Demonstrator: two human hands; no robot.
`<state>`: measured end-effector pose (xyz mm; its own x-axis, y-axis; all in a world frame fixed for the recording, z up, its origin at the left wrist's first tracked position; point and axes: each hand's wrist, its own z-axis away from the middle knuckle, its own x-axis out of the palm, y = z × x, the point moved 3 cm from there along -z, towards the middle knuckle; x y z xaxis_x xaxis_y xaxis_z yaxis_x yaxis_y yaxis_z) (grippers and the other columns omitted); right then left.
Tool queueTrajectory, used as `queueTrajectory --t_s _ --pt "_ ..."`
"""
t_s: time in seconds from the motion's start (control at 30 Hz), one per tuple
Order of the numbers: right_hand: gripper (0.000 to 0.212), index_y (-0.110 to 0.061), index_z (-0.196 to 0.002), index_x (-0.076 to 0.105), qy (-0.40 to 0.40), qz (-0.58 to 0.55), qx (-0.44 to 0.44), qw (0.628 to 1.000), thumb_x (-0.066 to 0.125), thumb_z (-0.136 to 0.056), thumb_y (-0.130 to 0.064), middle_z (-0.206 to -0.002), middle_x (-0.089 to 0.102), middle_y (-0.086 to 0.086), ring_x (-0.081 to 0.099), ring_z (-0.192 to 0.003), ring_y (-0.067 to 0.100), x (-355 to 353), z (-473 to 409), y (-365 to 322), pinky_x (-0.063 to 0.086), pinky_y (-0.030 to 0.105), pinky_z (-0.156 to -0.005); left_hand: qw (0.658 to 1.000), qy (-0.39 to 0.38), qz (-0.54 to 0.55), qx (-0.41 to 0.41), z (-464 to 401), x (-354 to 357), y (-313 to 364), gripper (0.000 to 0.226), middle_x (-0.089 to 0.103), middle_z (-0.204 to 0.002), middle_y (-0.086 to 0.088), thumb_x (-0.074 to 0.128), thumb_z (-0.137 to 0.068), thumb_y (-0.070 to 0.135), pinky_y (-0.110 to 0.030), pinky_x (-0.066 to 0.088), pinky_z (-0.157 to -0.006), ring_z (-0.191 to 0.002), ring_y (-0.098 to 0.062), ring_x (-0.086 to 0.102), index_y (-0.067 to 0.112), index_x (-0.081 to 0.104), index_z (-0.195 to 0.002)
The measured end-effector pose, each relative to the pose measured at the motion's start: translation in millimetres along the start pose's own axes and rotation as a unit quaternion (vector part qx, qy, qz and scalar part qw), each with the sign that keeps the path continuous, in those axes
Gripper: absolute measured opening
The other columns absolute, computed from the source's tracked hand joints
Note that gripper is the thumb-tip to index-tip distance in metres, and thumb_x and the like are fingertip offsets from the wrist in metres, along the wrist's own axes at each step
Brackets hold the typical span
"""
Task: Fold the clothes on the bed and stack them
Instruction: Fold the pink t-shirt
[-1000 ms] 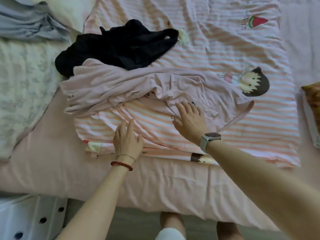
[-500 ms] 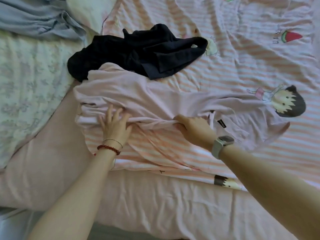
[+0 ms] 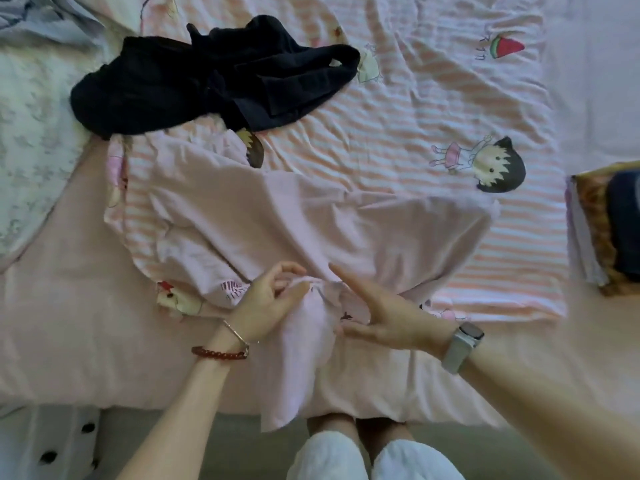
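Hands meet at the near edge of the bed in the head view. The left hand, with a red bead bracelet and a thin bangle at the wrist, has its fingers curled around a bunched fold of the pale pink soft-knit garment. The right hand, wearing a grey-strapped smartwatch, is spread with straight fingers, its thumb side against the same gathered fabric; it does not grip anything. The pink garment lies spread across the pink-and-white striped cartoon-print sheet, and 1 part of it hangs over the bed's near edge toward the person's knees. Beyond it, well apart from both hands, a crumpled black garment sits in a heap on the striped sheet. A plain pink bedcover lies under the sheet along the front edge. At the far left is a pale floral quilt, and at the right edge an orange patterned cushion.
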<state>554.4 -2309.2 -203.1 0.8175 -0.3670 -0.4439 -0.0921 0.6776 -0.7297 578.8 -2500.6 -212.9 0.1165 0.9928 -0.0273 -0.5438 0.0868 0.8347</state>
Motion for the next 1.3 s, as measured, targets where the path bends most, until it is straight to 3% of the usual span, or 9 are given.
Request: queueTrajectory --t_s 0.13,0.27,0.37,0.6,0.8,0.93,1.1,1.2,1.3 --pt "0.022 -0.016 -0.112 0.055 0.196 -0.064 -0.018 0.978 0.058 -0.090 -0.018 -0.060 0.051 -0.021 0.047 -0.057 -0.008 -42 -27 -17 0.034 0.003 -0.055 0.978 0.100 0.178 0.045 -14 -15 32 0.016 0.061 -0.088 -0.001 0.057 -0.086 0.026 -0.019 0.045 -0.069 -0.078 -0.010 0.054 0.022 0.056 -0.102" --pt "0.030 -0.010 -0.122 0.050 0.456 -0.145 0.133 0.868 0.050 -0.094 -0.018 -0.096 0.061 -0.007 0.055 -0.094 0.012 -125 -10 37 0.039 0.013 -0.078 0.967 0.243 -0.035 0.062 -22 -35 19 0.033 0.050 -0.127 -0.005 0.051 -0.093 0.018 -0.023 0.038 -0.100 -0.117 -0.013 0.048 0.015 0.048 -0.126" --pt "0.053 -0.004 -0.139 0.031 0.421 -0.035 0.254 0.870 0.048 -0.091 -0.019 -0.131 0.045 0.023 0.040 -0.123 0.034 -135 3 72 0.032 0.045 -0.103 0.927 0.270 -0.249 0.074 -31 -43 5 0.059 0.043 -0.139 -0.016 0.062 -0.086 0.030 -0.036 0.027 -0.107 -0.131 -0.028 0.037 0.004 0.042 -0.135" --pt "0.062 -0.017 -0.146 0.023 0.273 0.209 0.084 0.935 0.051 -0.092 -0.025 -0.153 0.023 0.007 0.028 -0.136 0.027 -94 -48 38 0.023 0.042 -0.109 0.792 0.114 -0.600 -0.003 -68 -28 -19 0.094 -0.003 -0.157 0.000 0.061 -0.076 0.059 -0.054 0.017 -0.109 -0.143 -0.026 -0.006 0.034 0.006 -0.147" --pt "0.083 -0.027 -0.148 -0.008 0.153 0.253 0.098 0.950 0.051 -0.091 -0.041 -0.157 -0.012 0.001 -0.005 -0.145 0.023 -104 -115 37 0.011 0.054 -0.114 0.802 0.286 -0.484 0.202 -51 -30 4 0.010 0.069 -0.096 -0.018 0.067 -0.073 0.009 -0.051 0.042 -0.081 -0.098 -0.035 0.064 0.000 0.069 -0.077" --pt "0.088 -0.031 -0.147 -0.008 0.076 0.412 -0.102 0.902 0.056 -0.087 -0.035 -0.157 -0.010 -0.002 -0.009 -0.144 0.020 -91 -132 6 -0.005 0.057 -0.113 0.843 0.274 -0.395 0.242 -10 -18 9 0.060 0.048 -0.046 0.009 0.035 -0.093 0.051 -0.029 0.047 -0.069 -0.049 -0.019 0.053 0.004 0.057 -0.064" --pt "0.057 -0.022 -0.136 0.040 0.002 0.342 -0.243 0.908 0.054 -0.081 -0.027 -0.121 0.058 0.007 0.048 -0.117 0.028 -60 -118 -51 0.024 0.042 -0.107 0.885 0.326 -0.261 0.205 6 -37 20 0.011 0.049 -0.057 0.018 0.064 -0.085 0.015 -0.011 0.034 -0.051 -0.059 0.002 0.047 0.013 0.055 -0.081" --pt "0.024 -0.009 -0.104 0.058 0.077 0.228 -0.225 0.944 0.054 -0.090 -0.029 -0.079 0.054 0.004 0.047 -0.071 0.024 -70 -92 -61 0.031 0.032 -0.063 0.921 0.302 -0.194 0.151 0 -49 26 0.027 0.057 -0.083 0.034 0.074 -0.077 0.016 -0.003 0.039 -0.060 -0.071 0.015 0.053 0.018 0.053 -0.093" --pt "0.016 -0.007 -0.099 0.065 0.164 0.150 -0.220 0.950 0.056 -0.090 -0.017 -0.074 0.060 -0.001 0.052 -0.064 0.023 -88 -64 -61 0.030 0.024 -0.058 0.932 0.194 -0.288 0.101 -13 -42 22 0.041 0.060 -0.085 0.019 0.081 -0.067 0.030 -0.023 0.041 -0.068 -0.079 -0.003 0.055 0.021 0.056 -0.098"
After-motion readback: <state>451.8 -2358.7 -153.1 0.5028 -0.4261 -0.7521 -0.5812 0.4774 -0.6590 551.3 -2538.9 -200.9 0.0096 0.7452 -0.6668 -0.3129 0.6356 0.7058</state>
